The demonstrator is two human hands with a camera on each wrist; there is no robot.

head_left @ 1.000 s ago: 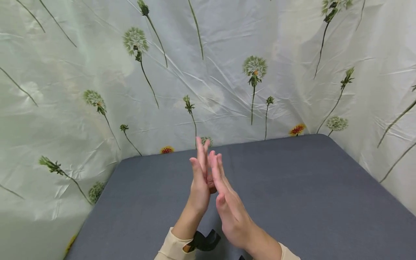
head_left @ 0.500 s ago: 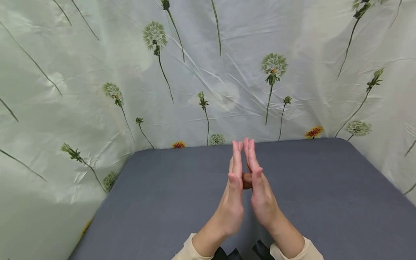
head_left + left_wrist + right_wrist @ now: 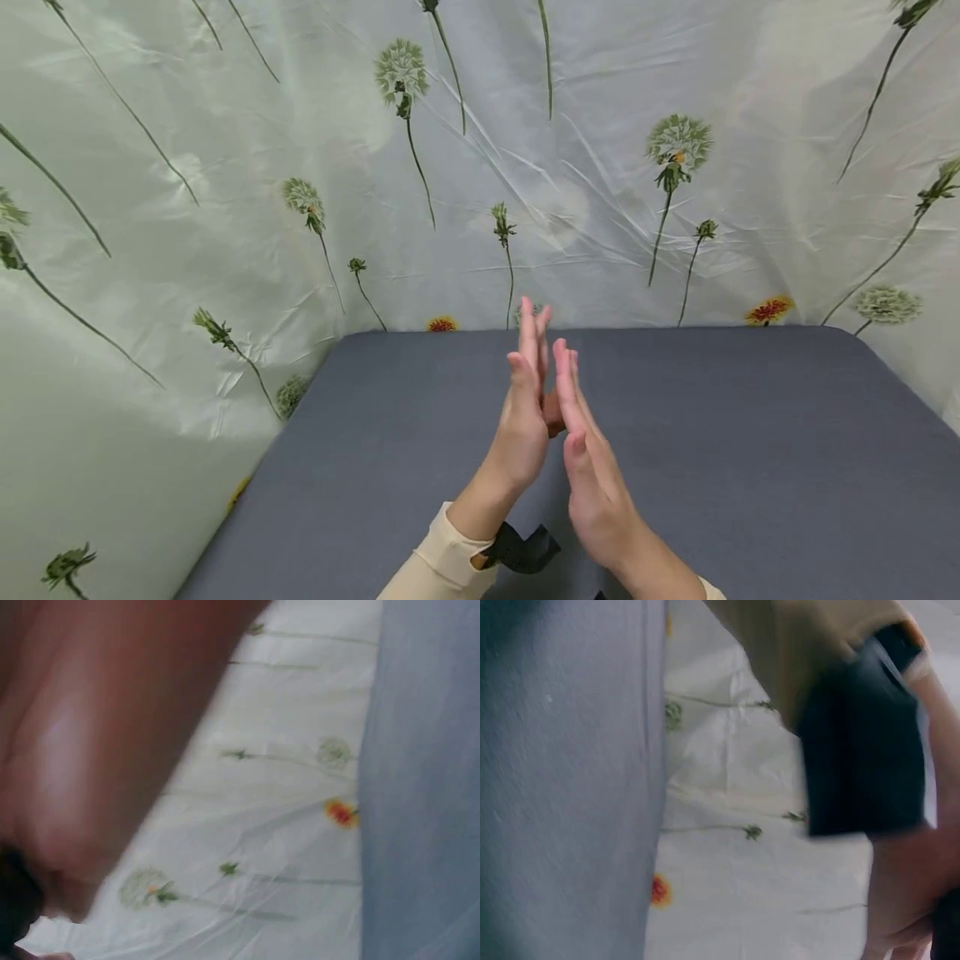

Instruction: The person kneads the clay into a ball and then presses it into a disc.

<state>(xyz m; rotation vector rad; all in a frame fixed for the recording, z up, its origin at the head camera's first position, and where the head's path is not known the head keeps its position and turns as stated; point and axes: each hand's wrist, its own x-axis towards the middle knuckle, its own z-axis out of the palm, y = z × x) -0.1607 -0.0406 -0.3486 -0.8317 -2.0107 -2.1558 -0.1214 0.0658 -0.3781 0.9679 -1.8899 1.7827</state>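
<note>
We take the brown lump (image 3: 553, 413) as our landmark. It is raised above the grey counter (image 3: 712, 433), between the person's two palms, and only part of it shows in the head view. The left hand (image 3: 525, 417) is on the left of the lump and the right hand (image 3: 594, 475) on its right, set a little nearer to us, so that its fingers cover part of the lump. On both hands we see the fingers straight and pointing up and away, released rather than clenched; it seems to be flat pressure from both sides that carries the lump. Beyond the lump hangs a pale flowered curtain (image 3: 600, 217), and on our side of it a black strap (image 3: 522, 550) circles the left wrist. We cannot make the lump out in either wrist view.

We judge it to be soft and light, something like clay or dough, perhaps a bit tacky, and likely to dent or flatten if squeezed hard. We would keep hold of it on its two opposite sides with flat palms, pressing evenly and gently; pressing from one side alone could let it drop toward the counter below.
</note>
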